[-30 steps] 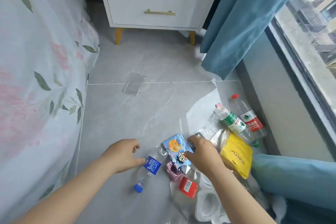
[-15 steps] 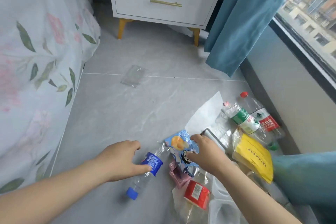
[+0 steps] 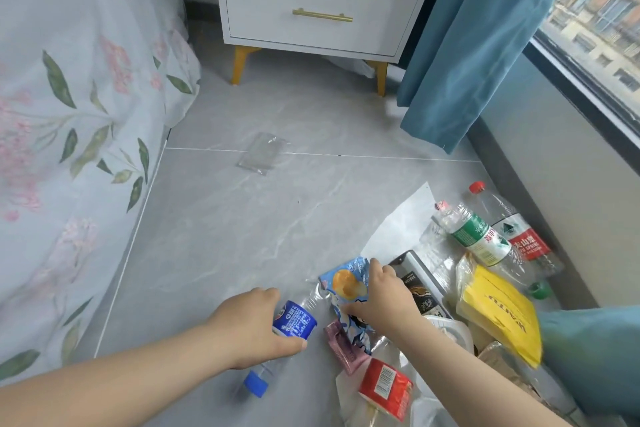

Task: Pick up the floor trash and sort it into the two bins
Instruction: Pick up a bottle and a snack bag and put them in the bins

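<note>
Left hand grips the clear, seemingly empty bottle, blue cap at its 6 o'clock; right hand pinches the snack wrapper at its 10 o'clock

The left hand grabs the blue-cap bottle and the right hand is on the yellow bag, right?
No. The head view shows the right hand on the blue snack wrapper, not the yellow bag. The left hand does grip the bottle.

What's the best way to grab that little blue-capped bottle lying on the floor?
Round its blue-labelled middle, from above. The blue-capped bottle lies flat on its side with open floor beside it, and the left hand curls over it there.
</note>
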